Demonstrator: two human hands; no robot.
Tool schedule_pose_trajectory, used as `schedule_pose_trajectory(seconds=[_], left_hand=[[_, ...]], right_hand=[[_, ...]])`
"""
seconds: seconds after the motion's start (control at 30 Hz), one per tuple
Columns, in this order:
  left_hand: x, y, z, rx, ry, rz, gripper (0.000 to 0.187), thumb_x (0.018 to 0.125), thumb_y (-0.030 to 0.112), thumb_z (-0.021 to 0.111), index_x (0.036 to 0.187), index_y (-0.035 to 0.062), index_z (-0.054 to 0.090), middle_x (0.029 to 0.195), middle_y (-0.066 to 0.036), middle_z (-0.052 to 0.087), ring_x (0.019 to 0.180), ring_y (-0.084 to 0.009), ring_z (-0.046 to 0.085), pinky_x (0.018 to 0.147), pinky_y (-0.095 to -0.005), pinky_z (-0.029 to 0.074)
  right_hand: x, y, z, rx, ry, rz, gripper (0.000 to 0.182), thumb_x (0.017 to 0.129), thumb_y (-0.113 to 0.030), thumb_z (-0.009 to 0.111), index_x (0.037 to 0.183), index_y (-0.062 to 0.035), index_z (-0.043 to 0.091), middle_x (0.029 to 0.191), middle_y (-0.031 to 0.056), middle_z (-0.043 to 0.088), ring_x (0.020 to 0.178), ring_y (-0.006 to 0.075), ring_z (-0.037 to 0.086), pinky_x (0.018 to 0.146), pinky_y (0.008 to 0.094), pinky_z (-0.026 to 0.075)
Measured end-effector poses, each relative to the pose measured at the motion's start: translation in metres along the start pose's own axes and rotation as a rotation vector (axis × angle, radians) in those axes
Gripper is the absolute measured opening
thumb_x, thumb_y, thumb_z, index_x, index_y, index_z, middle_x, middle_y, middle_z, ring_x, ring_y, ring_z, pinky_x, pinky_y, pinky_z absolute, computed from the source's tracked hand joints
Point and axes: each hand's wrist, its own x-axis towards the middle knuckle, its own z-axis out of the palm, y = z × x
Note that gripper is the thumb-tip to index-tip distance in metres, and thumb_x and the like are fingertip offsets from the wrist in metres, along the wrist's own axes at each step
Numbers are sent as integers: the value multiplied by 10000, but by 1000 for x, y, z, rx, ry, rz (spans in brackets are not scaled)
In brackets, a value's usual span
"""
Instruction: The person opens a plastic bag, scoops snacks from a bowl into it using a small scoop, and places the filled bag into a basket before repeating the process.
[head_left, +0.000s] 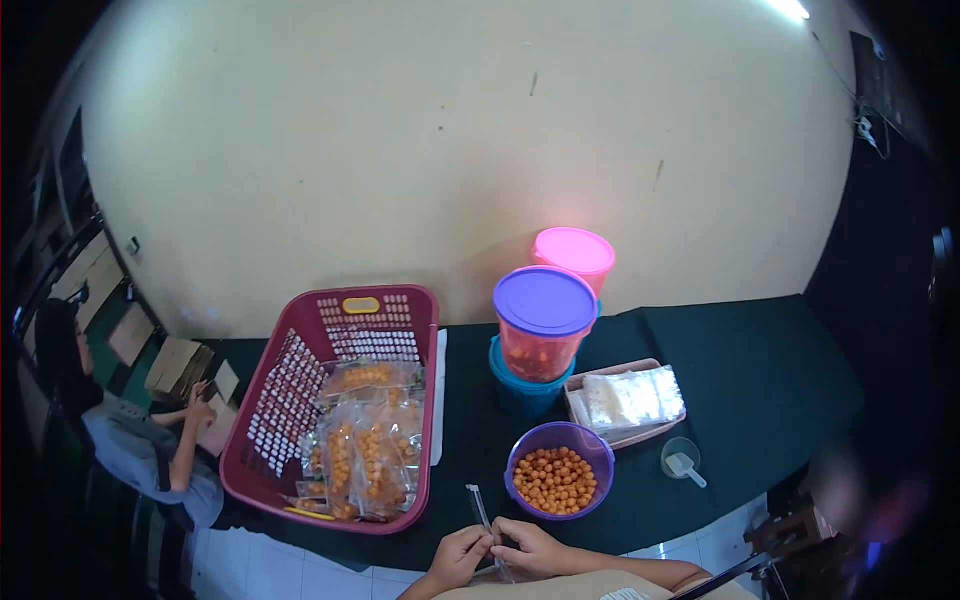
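At the table's front edge, my left hand (pixel 460 556) and my right hand (pixel 532 549) are close together with fingers pinched on a clear plastic bag (pixel 478 507). A narrow strip of the bag sticks up above the fingers; its lower part is mostly hidden by the hands. Just beyond my right hand stands a purple bowl (pixel 515 492) holding many small round orange snack balls (pixel 555 480). Left of my hands, a maroon laundry-style basket (pixel 424 500) contains filled clear packets (pixel 375 460) of similar orange balls.
Lidded tubs (pixel 545 300) stand stacked behind the bowl. A tray (pixel 632 438) carries a pile of clear plastic bags (pixel 630 395). Beside it lies a clear cup (pixel 672 452) with a white scoop (pixel 690 470). Another person (pixel 150 455) works at the left near stacked cardboard (pixel 178 368).
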Motion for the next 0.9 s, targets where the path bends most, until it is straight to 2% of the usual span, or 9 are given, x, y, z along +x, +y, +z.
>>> schedule_pose_trajectory(seconds=[0.1, 0.23, 0.33, 0.43, 0.7, 0.9], left_hand=[[7, -6, -4, -68, -93, 41, 334, 983, 297, 521, 812, 12, 553, 804, -54, 589, 765, -125, 561, 709, -264, 446], [16, -3, -4, -57, -134, 25, 331, 981, 296, 522, 815, 12, 553, 804, -54, 585, 773, -118, 551, 715, -265, 443], [16, 4, -6, -59, -133, -77, 335, 979, 298, 524, 818, 5, 549, 809, -55, 584, 788, -115, 545, 725, -260, 437], [18, -10, -11, -121, -177, 31, 338, 984, 297, 515, 826, 1, 548, 813, -56, 584, 790, -115, 544, 731, -259, 431], [22, -1, -16, -203, -110, -19, 352, 1000, 305, 486, 820, 9, 544, 785, -29, 556, 753, -98, 509, 703, -250, 414], [25, -4, -28, -109, -94, 18, 333, 999, 267, 486, 813, -4, 540, 770, -36, 545, 738, -94, 500, 679, -253, 405]], right_hand=[[-5, -3, 2, -41, 59, 33, 286, 933, -280, 574, 878, -22, 464, 802, 103, 491, 750, 206, 494, 700, 334, 422], [-6, -7, 5, -129, 136, 51, 284, 931, -287, 561, 896, -19, 473, 814, 126, 515, 759, 246, 527, 706, 354, 429], [-6, -7, 8, -86, 177, 34, 284, 922, -290, 564, 900, -21, 477, 818, 141, 521, 763, 277, 535, 708, 368, 432], [-6, -8, 10, -198, 179, 31, 290, 916, -298, 571, 906, -22, 485, 821, 147, 520, 770, 290, 534, 707, 377, 434], [6, -18, 14, -237, 242, -6, 306, 915, -316, 573, 909, -24, 482, 814, 147, 510, 770, 290, 525, 705, 384, 430], [16, -18, 16, -263, 232, -11, 319, 934, -333, 542, 909, -21, 479, 808, 148, 507, 757, 287, 517, 696, 385, 423]])
